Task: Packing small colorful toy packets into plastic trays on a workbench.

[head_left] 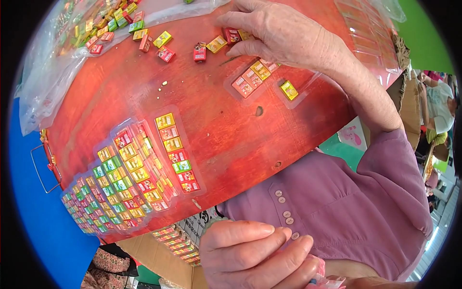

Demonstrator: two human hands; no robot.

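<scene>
Wide fisheye view from the head, downward, close over the red table (216,125)

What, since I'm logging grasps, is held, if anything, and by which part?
Right hand: thumb and fingers straddle a dark-red box and a yellow box; a grip cannot be told. Left hand: curled beside crumpled pink material; any hold is hidden.

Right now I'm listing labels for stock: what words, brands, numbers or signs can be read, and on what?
No text can be quoted reliably.
Small boxes, loose and in clear trays: print too small.
White surface low in view: black marks, partly hidden, too unclear.
White card: pink picture, no legible words.
</scene>
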